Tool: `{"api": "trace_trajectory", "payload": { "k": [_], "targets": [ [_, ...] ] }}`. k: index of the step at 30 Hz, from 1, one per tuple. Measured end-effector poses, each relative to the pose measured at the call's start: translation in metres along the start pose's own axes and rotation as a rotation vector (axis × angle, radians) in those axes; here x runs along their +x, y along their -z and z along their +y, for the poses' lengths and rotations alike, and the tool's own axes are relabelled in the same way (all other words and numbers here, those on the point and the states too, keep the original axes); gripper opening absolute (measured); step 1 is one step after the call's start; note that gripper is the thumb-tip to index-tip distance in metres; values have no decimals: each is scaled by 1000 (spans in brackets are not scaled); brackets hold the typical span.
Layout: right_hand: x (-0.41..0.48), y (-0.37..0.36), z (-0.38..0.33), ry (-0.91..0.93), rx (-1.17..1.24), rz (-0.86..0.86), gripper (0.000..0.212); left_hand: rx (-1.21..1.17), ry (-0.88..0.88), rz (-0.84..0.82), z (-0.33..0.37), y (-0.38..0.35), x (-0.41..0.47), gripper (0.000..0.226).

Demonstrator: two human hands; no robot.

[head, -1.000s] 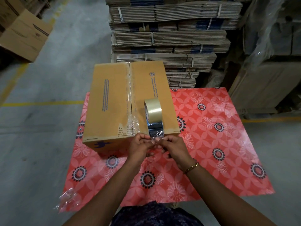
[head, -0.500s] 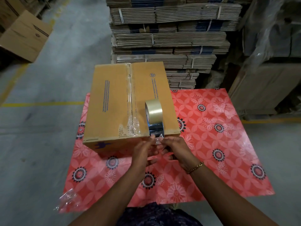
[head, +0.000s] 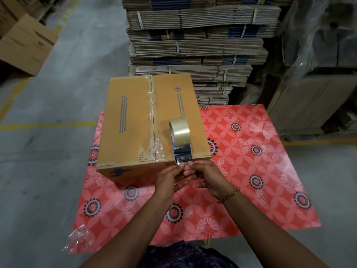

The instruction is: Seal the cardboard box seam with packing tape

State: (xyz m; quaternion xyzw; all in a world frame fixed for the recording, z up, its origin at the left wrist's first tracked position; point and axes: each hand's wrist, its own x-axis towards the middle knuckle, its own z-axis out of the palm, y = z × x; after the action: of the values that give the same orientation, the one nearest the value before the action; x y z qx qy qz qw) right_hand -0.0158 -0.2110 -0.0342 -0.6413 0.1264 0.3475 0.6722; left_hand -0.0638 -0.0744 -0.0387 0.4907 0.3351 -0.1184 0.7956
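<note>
Our left hand (head: pixel 170 177) and right hand (head: pixel 209 176) pinch the clear tape's loose end between closed fingers at the brown cardboard box's (head: pixel 135 120) near top edge. The clear packing-tape roll (head: pixel 178 133) stands on edge just right of the taped seam (head: pixel 151 117). Bare red floral desk (head: pixel 251 161) lies open to our right.

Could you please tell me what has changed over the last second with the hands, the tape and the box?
Very little. Both hands, left hand and right hand, shifted slightly but keep pinching the free tape end at the box's near edge. The tape roll still stands on the cardboard box, right of the seam, and the box has not moved on the red patterned sheet.
</note>
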Motion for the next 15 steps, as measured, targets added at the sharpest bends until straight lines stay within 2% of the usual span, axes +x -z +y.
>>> {"api": "trace_trajectory", "payload": {
  "k": [7, 11, 13, 15],
  "targets": [
    [-4, 8, -4, -31, -81, -34, 30, 116, 11, -73, 0, 14, 2, 23],
    [-7, 12, -10, -123, -385, 42, 62, 259, 91, -56, -6, 29, 4, 26],
    [-6, 17, -10, -63, -504, 127, 65, 321, 92, -28, -3, 37, 0, 28],
    [-4, 23, -13, 138, -479, 275, 52, 324, -40, 63, 3, 43, -4, 29]
  ]
}}
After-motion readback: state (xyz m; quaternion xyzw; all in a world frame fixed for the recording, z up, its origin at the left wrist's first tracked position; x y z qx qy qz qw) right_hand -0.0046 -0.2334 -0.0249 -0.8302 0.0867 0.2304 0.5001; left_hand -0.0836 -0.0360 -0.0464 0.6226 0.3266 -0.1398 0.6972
